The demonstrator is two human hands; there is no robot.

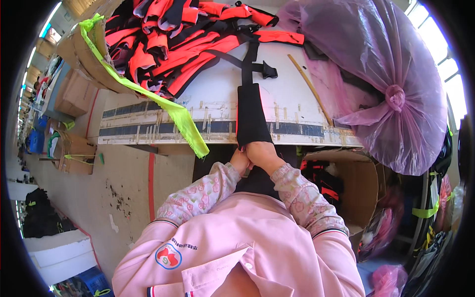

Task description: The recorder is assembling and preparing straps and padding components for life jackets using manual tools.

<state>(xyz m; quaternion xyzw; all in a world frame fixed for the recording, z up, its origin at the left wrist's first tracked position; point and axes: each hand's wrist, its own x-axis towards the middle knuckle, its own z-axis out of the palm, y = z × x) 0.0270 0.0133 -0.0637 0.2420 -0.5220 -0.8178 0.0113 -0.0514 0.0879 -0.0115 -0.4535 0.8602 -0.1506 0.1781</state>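
Note:
A black padded fabric strap (254,111) with a thin orange edge hangs over the near edge of the white table (198,111). Both of my hands meet at its lower end, just off that edge. My right hand (263,154) is closed over the end, back of the hand upward. Beside and partly under it, my left hand (240,161) is closed on the same end, its fingers mostly hidden. From the strap's far end, black webbing (250,59) runs across the table, with a side branch carrying a black plastic buckle (268,70).
Orange-and-black fabric pieces (173,49) are heaped at the back left, by a cardboard box (89,49) with a yellow-green strip (163,101). A wooden stick (310,89) lies right of the webbing, near a big purple plastic bag (381,74). An open carton (356,188) stands below the table.

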